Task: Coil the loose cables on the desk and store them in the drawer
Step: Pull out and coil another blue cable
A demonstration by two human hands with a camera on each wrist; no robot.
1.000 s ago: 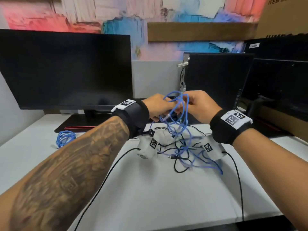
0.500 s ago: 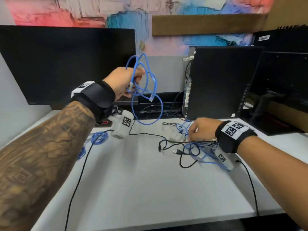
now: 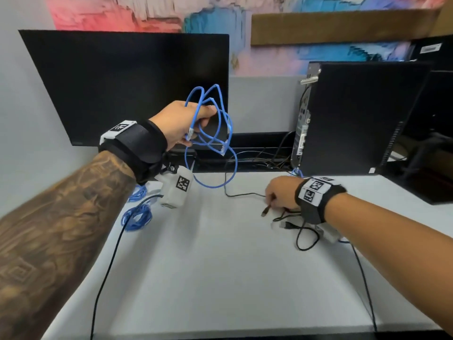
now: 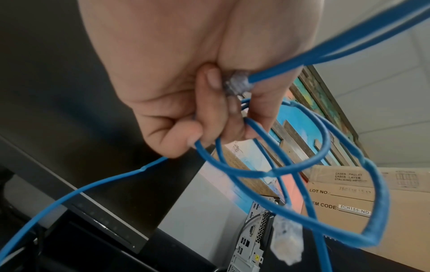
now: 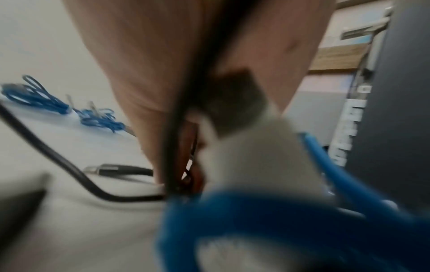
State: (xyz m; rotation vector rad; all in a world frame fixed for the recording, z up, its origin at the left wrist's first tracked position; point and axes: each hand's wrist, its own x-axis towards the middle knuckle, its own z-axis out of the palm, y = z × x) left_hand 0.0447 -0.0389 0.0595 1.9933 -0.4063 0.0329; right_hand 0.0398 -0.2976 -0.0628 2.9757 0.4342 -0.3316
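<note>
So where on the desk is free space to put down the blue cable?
The white desk is bare in the middle front, between the coiled blue cables and the tangled black cables. It is crowded around the right hand.

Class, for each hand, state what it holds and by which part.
The left hand grips the blue cable by its gathered loops, one plug against the fingers. The right hand pinches a black cable near its plug.

The right wrist view is blurred, so the right hand (image 5: pixel 186 73) grip cannot be made out. In the head view that wrist hides part of the black cable (image 3: pixel 304 239) tangle.
</note>
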